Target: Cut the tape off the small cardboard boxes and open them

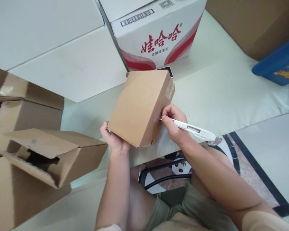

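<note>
A small brown cardboard box (138, 102) is held tilted in front of me, over the edge of the light table. My left hand (115, 138) grips its lower left corner, the thumb showing at the edge and the other fingers hidden beneath. In my right hand (174, 120) is a white utility knife (195, 129), pinched near its front end. The knife's tip is at the right side of the box, by a torn, taped edge; the blade itself is too small to make out. Clear tape (170, 89) shows higher up on that side.
A white and red water carton (156, 41) stands behind, beside large white boxes (69, 70). Brown cartons crowd the left, one open box (84, 160) among them. A blue container (276, 64) is at the right. A dark-edged device (170, 71) lies behind the box.
</note>
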### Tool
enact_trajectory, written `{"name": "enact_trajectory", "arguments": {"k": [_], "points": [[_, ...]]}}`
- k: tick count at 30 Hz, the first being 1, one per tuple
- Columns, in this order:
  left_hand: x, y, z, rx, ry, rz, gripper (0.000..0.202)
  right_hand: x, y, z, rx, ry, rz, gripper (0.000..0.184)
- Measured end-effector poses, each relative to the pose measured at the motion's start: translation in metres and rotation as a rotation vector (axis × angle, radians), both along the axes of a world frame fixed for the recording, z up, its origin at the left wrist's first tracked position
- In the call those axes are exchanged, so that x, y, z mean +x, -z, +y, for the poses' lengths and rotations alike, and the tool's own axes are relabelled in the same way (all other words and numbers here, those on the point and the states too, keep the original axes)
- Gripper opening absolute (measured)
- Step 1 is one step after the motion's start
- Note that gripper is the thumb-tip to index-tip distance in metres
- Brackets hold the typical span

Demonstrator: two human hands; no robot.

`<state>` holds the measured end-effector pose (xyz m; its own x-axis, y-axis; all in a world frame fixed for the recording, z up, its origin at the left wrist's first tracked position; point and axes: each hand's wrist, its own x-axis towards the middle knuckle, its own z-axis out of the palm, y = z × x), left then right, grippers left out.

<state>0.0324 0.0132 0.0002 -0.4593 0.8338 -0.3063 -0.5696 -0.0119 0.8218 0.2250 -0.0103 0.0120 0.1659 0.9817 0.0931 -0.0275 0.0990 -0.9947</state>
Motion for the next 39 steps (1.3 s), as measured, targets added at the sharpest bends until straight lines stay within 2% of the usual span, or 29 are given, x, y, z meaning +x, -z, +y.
{"name": "enact_trajectory", "arguments": {"k": [9,22,39], "points": [[-0.004,0.002,-0.001,0.019,0.05,0.028,0.04,-0.002,-0.001,0.001,-0.008,0.002,0.009,0.011],[-0.019,0.016,0.001,0.046,0.152,0.12,0.04,-0.005,-0.002,0.0,-0.042,0.01,-0.015,0.011],[-0.008,0.006,0.0,0.018,0.078,0.04,0.037,-0.006,-0.002,0.0,-0.054,0.005,-0.009,0.01]]}}
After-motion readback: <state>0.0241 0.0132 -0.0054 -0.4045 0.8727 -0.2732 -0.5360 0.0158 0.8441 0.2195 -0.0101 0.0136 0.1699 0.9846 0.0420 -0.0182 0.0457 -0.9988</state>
